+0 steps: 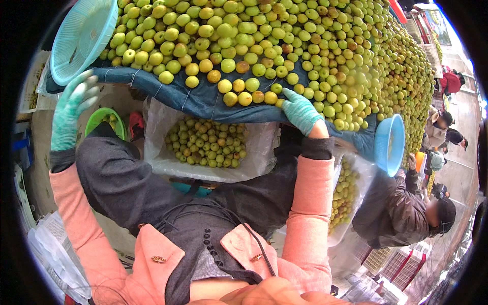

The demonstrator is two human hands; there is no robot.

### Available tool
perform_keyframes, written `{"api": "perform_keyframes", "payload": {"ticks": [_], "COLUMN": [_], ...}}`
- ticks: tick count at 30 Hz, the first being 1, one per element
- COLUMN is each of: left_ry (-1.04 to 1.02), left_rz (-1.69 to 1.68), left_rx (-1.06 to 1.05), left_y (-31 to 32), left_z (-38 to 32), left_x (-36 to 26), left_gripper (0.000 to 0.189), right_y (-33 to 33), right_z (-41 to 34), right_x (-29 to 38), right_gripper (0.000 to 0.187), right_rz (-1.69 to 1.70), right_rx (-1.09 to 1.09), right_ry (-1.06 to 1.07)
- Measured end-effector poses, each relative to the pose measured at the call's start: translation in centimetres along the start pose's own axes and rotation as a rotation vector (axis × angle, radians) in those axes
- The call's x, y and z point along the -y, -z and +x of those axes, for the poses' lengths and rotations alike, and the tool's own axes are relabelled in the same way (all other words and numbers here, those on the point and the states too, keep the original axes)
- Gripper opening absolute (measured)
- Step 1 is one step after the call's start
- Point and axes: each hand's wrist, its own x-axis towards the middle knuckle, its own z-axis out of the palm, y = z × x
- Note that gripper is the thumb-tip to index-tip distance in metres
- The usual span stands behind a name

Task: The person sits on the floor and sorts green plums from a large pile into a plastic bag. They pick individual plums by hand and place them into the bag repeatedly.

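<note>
A large heap of green and yellowish round fruit (259, 45) lies on a dark blue cloth (171, 91) with stitched edging. My left hand (78, 99), in a pale green glove, is raised just below the rim of a light blue plastic basket (110, 34), fingers apart; whether it touches the rim I cannot tell. My right hand (301, 112), gloved alike, rests at the cloth's front edge, its fingertips against the nearest fruit; whether it grips one is unclear. Under the edge, between my knees, a crate lined with clear plastic (255, 164) holds more such fruit (209, 145).
A green basin (122, 127) stands on the floor at the left. To the right are a blue basket (398, 145) and another plastic-lined crate of fruit (362, 183), beside a seated person in a dark jacket (396, 213). More people and stacked crates (396, 267) are farther right.
</note>
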Motion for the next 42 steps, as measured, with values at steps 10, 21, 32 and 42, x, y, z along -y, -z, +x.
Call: {"api": "perform_keyframes", "payload": {"ticks": [10, 21, 32, 42], "left_ry": [-0.069, -0.001, -0.026, -0.132], "left_rz": [0.403, 0.213, 0.264, 0.332], "left_rx": [0.296, 0.277, 0.263, 0.244], "left_y": [-20.7, -21.7, -22.3, -22.9], "left_z": [2.0, 3.3, 3.9, 4.4], "left_x": [0.7, 3.2, 3.3, 3.9], "left_gripper": [0.054, 0.064, 0.066, 0.065], "right_y": [2.1, -1.2, -2.0, -1.7], "right_z": [-2.0, 1.5, 2.5, 2.7], "right_x": [1.4, 1.5, 2.7, 3.7], "right_gripper": [0.050, 0.045, 0.042, 0.043], "right_rz": [1.105, 0.742, 0.866, 0.793], "right_rx": [-0.004, -0.046, -0.055, -0.293], "right_ry": [0.130, -0.043, -0.131, -0.095]}}
